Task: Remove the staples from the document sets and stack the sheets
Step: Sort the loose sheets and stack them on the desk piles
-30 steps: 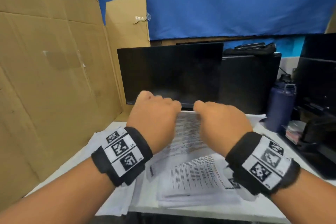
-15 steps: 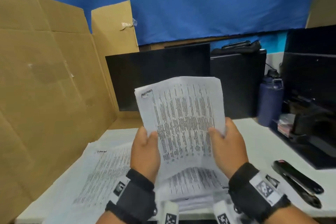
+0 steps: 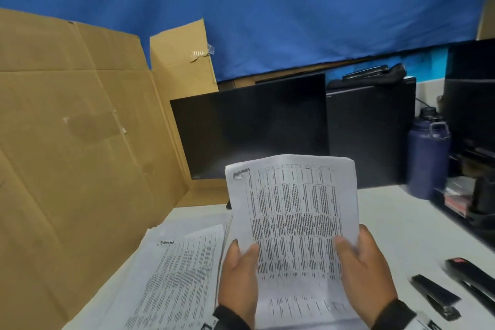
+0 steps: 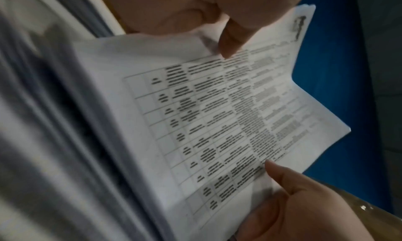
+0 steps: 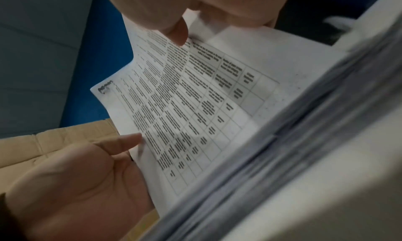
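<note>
While the document set (image 3: 292,222) is held upright above the near edge of the desk (image 3: 396,225), it is clear of the other papers, printed table facing the person. A dark mark sits at its top left corner; whether that is a staple or ink cannot be told from any view. The left hand (image 3: 238,276) grips the lower left edge, thumb on the front face and fingers (image 3: 235,245) curled behind. The right hand (image 3: 367,270) grips the lower right edge the same way, thumb on the print. The wrist views confirm both thumbs pressed to the front of the sheet.

Lying flat on the desk just left of the held set is a spread of printed sheets (image 3: 174,276), overlapping loosely rather than squared. The right wrist view shows the edge of a thick paper pile (image 5: 293,150) below the hands, blurred.

To the right on the desk, well apart from the papers, lie a black staple remover (image 3: 436,295) and a black stapler with a red tip (image 3: 471,276); neither is touched.

Judgement: task is at an early-to-middle stage. The held set appears under inspection before unstapling; the tool is not yet in hand. Remaining: pull the staple, separate the sheets, square the loose pages into one stack.
</note>
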`<state>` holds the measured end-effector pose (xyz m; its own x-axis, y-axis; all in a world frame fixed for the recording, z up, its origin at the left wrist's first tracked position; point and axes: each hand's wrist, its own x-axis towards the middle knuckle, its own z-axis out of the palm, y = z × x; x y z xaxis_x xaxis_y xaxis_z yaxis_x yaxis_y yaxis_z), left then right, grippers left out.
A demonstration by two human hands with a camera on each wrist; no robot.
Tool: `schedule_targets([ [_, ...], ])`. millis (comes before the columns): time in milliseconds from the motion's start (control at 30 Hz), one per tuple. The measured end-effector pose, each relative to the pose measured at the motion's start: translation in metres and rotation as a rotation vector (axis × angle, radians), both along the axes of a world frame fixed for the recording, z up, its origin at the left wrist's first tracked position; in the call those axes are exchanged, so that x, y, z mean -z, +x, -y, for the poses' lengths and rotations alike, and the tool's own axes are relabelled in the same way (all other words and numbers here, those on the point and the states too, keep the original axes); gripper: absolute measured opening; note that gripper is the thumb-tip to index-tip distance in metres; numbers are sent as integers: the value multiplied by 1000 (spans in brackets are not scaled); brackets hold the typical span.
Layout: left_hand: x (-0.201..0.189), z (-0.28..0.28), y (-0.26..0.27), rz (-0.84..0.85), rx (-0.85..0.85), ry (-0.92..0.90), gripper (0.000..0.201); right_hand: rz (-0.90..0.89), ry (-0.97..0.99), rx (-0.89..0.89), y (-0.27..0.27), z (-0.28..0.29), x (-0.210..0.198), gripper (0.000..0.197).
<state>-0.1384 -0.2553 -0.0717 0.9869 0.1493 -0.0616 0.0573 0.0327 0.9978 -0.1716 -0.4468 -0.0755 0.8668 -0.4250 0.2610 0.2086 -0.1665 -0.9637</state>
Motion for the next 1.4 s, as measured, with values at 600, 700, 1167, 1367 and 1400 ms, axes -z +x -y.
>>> schedule_targets([
  [600, 20, -3, 3, 75, 58, 144, 13, -40, 27, -20, 10, 5, 13, 14],
  [700, 21, -1, 3, 89, 53, 186, 20, -59, 22, -29, 9, 6, 13, 13],
  [1167, 7, -8, -9, 142, 6, 32, 21, 162, 20, -22, 0, -4, -58, 14],
  [1367, 28, -14, -17, 44, 57, 37, 81, 39, -12, -22, -5, -7, -34, 12],
  [1400, 22, -13, -19, 53, 73, 43, 61, 32, -13, -19, -6, -7, -31, 11],
])
